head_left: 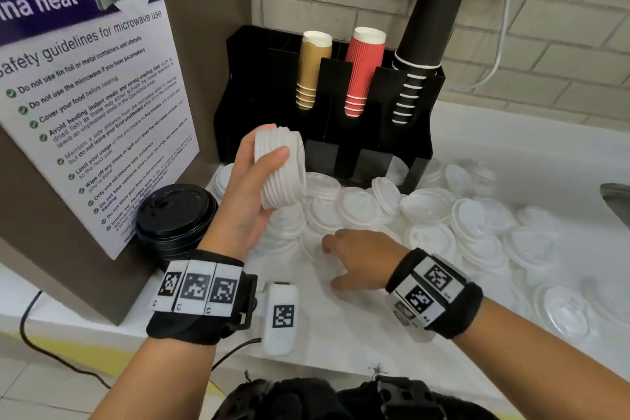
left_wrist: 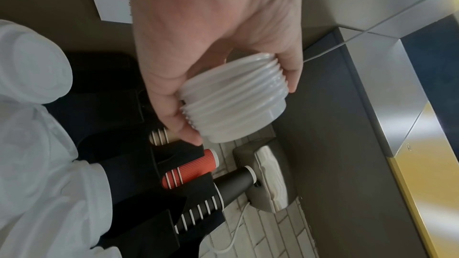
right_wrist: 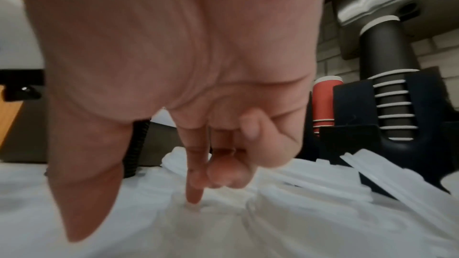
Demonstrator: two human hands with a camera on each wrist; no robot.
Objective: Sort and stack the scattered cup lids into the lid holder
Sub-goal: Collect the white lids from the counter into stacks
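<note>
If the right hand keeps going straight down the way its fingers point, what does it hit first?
Most likely a loose white lid on the counter: the right hand points into the scattered pile, index fingertip apparently already touching it.

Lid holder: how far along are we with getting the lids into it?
Done: the left hand grips a nested stack of white lids, not yet in the black holder. In hand: the right hand reaches into the loose white lids. Left: most lids lie scattered on the counter, and the black lids sit apart.
</note>
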